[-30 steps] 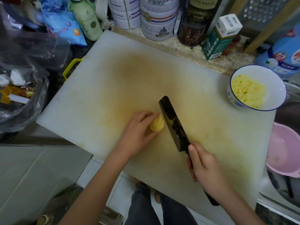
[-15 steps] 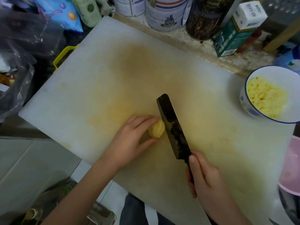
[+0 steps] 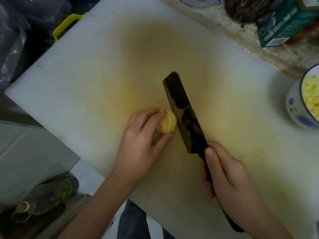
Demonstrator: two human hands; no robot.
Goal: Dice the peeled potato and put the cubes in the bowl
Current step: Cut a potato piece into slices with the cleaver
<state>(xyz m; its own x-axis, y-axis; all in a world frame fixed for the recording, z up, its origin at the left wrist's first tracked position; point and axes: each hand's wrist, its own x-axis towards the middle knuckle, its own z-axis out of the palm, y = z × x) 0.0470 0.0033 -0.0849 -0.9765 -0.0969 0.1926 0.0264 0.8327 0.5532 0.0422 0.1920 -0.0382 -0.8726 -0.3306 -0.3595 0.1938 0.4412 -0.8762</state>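
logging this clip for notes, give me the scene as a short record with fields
left hand: holds the peeled potato piece down on the cutting board
right hand: grip round the cleaver handle
blade: just right of the potato piece; contact cannot be told
bowl: at the frame's right edge, holds potato cubes
stage: one piece left to dice

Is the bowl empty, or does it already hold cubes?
Not empty: yellow potato cubes lie inside the bowl; the frame edge hides how full.
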